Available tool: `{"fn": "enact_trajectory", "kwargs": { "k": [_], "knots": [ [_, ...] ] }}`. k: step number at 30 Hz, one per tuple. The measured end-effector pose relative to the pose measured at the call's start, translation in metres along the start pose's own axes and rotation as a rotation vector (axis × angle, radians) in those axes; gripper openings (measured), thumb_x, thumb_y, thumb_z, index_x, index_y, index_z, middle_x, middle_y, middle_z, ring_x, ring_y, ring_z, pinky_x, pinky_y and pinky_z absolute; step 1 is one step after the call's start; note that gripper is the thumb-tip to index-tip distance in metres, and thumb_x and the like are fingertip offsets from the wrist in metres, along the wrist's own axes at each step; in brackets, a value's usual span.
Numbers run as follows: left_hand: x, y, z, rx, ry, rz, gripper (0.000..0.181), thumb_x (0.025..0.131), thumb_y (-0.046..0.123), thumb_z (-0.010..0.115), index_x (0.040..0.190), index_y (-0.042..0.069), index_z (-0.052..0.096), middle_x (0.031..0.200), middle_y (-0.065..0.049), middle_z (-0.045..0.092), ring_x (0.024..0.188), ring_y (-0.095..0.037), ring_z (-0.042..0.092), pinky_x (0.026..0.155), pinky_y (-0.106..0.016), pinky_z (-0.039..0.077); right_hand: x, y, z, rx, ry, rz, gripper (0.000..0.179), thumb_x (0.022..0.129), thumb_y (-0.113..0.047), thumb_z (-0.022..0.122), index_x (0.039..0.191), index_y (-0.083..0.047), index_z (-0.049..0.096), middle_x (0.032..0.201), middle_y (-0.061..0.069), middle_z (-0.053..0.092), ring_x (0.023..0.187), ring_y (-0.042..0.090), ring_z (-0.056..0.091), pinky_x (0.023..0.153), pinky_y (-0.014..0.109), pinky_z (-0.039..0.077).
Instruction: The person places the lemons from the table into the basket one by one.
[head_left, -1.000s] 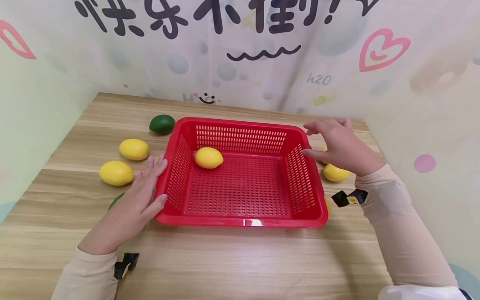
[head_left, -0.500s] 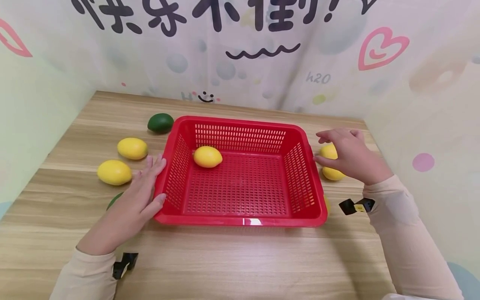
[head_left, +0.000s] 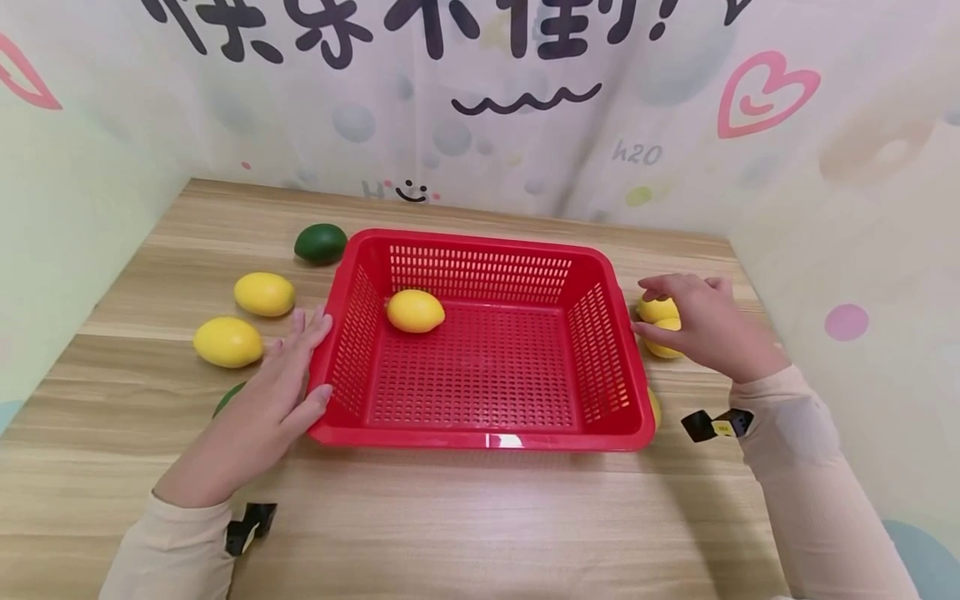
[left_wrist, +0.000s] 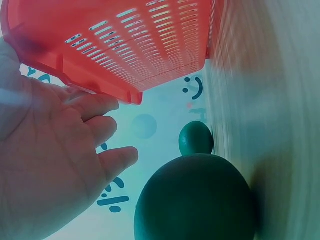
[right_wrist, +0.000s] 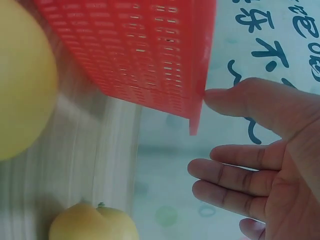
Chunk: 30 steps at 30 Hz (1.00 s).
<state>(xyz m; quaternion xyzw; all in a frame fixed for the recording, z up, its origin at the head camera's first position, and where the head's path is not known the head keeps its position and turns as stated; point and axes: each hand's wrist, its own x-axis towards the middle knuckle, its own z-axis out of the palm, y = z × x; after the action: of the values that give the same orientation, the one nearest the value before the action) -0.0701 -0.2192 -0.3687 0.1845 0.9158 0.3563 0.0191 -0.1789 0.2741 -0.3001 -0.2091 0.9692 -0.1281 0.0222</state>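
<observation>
A red plastic basket [head_left: 480, 442] with slotted walls stands on the table, holding one lemon [head_left: 416, 311] near its back left corner. My left hand [head_left: 258, 412] touches the left rim, fingers extended and thumb at the edge. On the right side, my right hand [head_left: 708, 325] hovers beside the basket, its thumb tip close to the right rim in the right wrist view and its fingers loosely bent with nothing between them. Below that hand lie two yellow fruits [head_left: 663, 340], partly covered by it. Another yellow fruit [head_left: 655, 408] shows partly behind the basket's right wall.
Left of the basket lie two lemons [head_left: 228, 342] and a dark green oval fruit [head_left: 321, 243]. A second green fruit [left_wrist: 195, 200] is mostly hidden under my left hand in the head view. A printed cloth wall [head_left: 465, 158] rises behind the wooden table [head_left: 480, 517].
My right hand has moved right and down, from over the basket's right rim to above the yellow fruits. The left hand stays at the left rim, and the basket has not moved.
</observation>
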Motion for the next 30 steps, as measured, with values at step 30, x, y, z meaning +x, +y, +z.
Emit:
{"fn": "enact_trajectory", "kwargs": {
  "k": [30],
  "knots": [
    [0.000,-0.001,-0.001,0.001,-0.005,0.010,0.077,0.105,0.016,0.053,0.167,0.011,0.007,0.173,-0.012,0.004,0.158,-0.035,-0.002,0.127,-0.052,0.004,-0.033,0.009,0.038,0.045,0.017,-0.053,0.058,0.085,-0.020,0.084,0.129,0.009,0.060,0.112,0.019,0.072,0.111,0.039,0.058,0.090,0.062,0.024]
  ]
}}
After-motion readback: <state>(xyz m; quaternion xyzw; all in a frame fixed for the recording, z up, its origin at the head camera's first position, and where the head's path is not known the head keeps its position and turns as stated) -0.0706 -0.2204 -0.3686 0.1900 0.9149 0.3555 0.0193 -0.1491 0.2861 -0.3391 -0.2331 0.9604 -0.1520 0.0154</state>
